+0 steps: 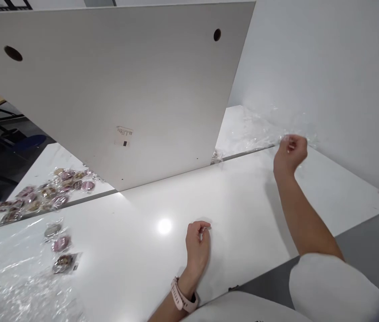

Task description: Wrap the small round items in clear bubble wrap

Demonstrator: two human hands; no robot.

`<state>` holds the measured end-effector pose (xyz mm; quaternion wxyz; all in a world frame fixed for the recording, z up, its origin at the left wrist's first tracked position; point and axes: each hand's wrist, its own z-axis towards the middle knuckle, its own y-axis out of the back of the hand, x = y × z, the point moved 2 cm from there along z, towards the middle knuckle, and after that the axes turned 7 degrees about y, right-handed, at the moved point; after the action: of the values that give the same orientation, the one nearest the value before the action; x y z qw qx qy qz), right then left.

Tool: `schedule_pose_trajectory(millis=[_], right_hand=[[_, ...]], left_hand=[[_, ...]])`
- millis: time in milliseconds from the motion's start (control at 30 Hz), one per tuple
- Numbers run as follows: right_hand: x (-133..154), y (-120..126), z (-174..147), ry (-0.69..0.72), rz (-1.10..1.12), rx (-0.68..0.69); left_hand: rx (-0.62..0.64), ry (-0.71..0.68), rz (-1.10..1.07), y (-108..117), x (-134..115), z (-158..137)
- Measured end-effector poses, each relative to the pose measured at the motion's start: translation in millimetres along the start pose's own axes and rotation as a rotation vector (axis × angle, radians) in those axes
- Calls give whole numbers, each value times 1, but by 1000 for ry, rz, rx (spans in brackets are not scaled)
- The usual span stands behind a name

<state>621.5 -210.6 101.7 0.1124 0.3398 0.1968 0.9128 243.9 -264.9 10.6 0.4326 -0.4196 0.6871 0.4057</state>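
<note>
My right hand is raised at the far right of the white table, its fingers pinched at the edge of a heap of clear plastic bags. A bit of clear plastic shows at the fingertips. My left hand, with a pink watch strap on the wrist, rests over the table near its front edge. Its fingers are loosely curled, thumb and forefinger apart, with nothing between them. To its left, a brown wrapped piece, a pink wrapped piece and a grey-green wrapped piece lie in a row.
A tall white divider with two holes and a small label stands across the table. More wrapped pieces are piled beyond it at left. Clear plastic covers the near left corner. A white panel rises at right.
</note>
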Motion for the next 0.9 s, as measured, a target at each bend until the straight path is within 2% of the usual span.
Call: schedule_pose_trajectory(millis=[100, 233, 333, 433, 500, 533, 600, 667, 733, 800, 833, 900], right_hand=[[2, 52, -78, 60, -67, 85], [15, 88, -194, 126, -89, 386], [53, 101, -258, 261, 89, 609], [100, 119, -299, 441, 377, 840], [118, 133, -312, 528, 536, 924], [120, 139, -312, 533, 574, 911], [107, 146, -301, 429, 531, 771], [80, 142, -279, 213, 362, 599], [53, 127, -257, -2, 193, 546], [39, 101, -241, -129, 123, 619], [39, 86, -237, -153, 130, 666], [47, 60, -233, -136, 180, 735]], left_hand=[[-2, 5, 17, 1, 2, 0], [119, 25, -90, 0, 1, 2], [220, 95, -295, 2, -6, 5], [186, 113, -312, 11, -12, 7], [111, 73, -231, 24, -10, 5], [76, 57, -195, 32, -8, 4], [4, 49, -164, 50, 1, 0], [-66, 90, -183, 68, 9, -4], [-93, 165, -202, 83, 13, -10], [-52, 176, -144, 93, 7, -16], [-35, 123, -68, 95, 1, -21], [-40, -80, 160, 99, -15, -32]])
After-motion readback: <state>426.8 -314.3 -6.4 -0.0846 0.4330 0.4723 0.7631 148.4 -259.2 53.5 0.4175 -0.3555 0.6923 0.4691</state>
